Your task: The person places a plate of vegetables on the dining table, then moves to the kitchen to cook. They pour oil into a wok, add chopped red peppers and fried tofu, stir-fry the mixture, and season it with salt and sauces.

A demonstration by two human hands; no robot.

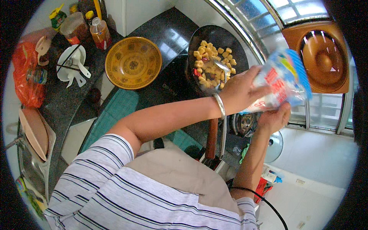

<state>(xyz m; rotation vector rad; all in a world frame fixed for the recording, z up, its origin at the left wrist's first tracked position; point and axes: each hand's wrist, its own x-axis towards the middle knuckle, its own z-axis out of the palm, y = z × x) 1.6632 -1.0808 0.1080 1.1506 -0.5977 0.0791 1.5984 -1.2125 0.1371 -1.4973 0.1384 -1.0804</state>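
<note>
A soft plastic packet (283,77), white and blue with red lettering, is held up to the right of the wok. My left hand (241,89), with a silver bangle at its wrist, grips the packet's near side. From below, my right hand (274,116) holds its lower edge; some fingers are hidden. In the black wok (217,33) lie browned food chunks (211,51) with red pieces among them. A metal spatula (223,141) rests in the wok, partly covered by my left hand. The wok's wooden handle (212,139) points towards me.
A brown patterned bowl (133,63) stands on the dark counter (158,27) left of the wok. Beyond it are a white bowl (64,73) with spoons, bottles (100,31) and a red plastic bag (24,80). A gas burner (244,123) and glass lid (274,148) sit at right.
</note>
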